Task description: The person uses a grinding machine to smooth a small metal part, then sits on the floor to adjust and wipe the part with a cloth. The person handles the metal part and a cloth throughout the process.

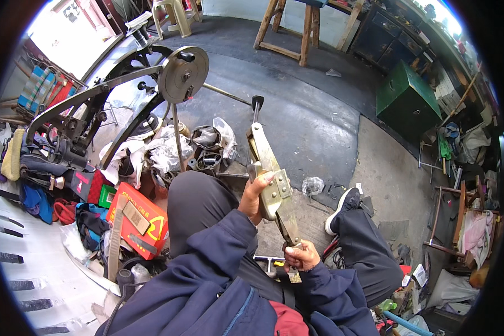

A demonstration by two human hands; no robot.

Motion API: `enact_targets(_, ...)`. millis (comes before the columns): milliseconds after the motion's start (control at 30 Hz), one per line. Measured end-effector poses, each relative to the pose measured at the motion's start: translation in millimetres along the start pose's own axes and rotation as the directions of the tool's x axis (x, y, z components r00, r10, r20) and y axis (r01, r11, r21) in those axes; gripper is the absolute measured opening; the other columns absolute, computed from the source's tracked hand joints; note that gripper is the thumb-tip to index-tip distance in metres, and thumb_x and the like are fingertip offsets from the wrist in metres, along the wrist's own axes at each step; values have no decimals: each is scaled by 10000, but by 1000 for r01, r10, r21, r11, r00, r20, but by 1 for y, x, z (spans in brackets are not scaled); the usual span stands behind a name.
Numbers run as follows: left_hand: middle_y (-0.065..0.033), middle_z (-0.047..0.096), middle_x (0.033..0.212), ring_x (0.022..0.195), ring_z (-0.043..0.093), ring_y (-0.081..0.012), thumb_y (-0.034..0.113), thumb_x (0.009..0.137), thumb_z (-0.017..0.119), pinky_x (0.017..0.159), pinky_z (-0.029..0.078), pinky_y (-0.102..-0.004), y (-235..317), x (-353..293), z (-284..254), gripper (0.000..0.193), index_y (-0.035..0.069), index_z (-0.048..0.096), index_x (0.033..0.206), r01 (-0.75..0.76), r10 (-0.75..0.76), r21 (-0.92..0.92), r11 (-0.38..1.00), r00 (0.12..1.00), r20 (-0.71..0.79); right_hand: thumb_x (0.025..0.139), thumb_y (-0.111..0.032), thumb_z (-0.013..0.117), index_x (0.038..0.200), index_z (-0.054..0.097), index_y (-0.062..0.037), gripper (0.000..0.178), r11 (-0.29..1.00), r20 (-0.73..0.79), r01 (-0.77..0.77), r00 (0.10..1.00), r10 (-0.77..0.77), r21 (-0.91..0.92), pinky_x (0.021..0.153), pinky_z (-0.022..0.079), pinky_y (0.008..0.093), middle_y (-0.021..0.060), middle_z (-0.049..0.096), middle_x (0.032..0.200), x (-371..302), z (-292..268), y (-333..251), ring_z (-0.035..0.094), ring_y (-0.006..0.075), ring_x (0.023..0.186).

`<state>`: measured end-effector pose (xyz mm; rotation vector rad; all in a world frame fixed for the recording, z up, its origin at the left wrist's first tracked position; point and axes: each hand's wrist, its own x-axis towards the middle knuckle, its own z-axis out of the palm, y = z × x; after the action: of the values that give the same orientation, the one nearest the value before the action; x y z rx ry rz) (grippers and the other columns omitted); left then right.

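Observation:
A long, brass-coloured hinged metal tool (270, 159) with bolted plates stands tilted in front of my knees. Its far end reaches toward a dark post with a flat black top (257, 102); whether the two are joined I cannot tell. My left hand (253, 201) wraps around the tool's middle from the left, its thumb lying on the bolted plate. Below, a narrow dark metal arm (285, 225) slants out of the tool's body to my right hand (301, 256). The right fingers are closed around this arm's lower end and partly hide it.
On the left stands a black sewing machine (67, 131) with a large hand wheel (183, 74). Bags, shoes and a red box (139, 221) crowd the floor beside my left knee. A green chest (407, 101) and a wooden stool (288, 46) stand farther off. Clutter lines the right side.

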<state>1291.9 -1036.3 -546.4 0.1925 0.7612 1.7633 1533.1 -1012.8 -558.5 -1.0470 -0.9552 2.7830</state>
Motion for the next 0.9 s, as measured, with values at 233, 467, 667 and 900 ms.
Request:
enact_targets(233,-9,625,962,849,602,-112,260,840,735,739,497,-296,-9,-6,14,366,68,614,1128,-53,92,326,944,990,-106,858,-171,755,1101,625,-8,319,842,-116,87,978,-174,-533,752,509,309,37,662,894,29,-29,24,619,127,808)
enact_targets(467,-17,596,964,841,595,-87,49,786,818,723,511,-263,-25,-18,32,546,48,454,1192,-240,209,525,817,971,117,823,-142,777,1234,637,-42,445,684,-294,-31,916,-272,-729,910,515,359,140,728,1077,55,-27,42,684,205,1026)
enact_targets(667,-90,606,998,892,621,-174,158,668,899,784,521,-334,-36,-31,41,697,20,460,1192,-283,187,727,626,959,212,844,-166,719,1183,660,-60,360,498,-211,124,800,-562,-858,861,539,376,171,733,1048,78,-63,71,710,278,1017)
enact_targets(900,-85,618,1123,1001,607,-150,166,663,900,877,509,-301,-38,-42,49,835,5,422,1328,-362,136,800,478,931,339,906,-260,659,1237,665,-118,360,921,-295,293,883,-364,-258,918,518,364,154,714,1152,132,-107,130,680,299,1083)
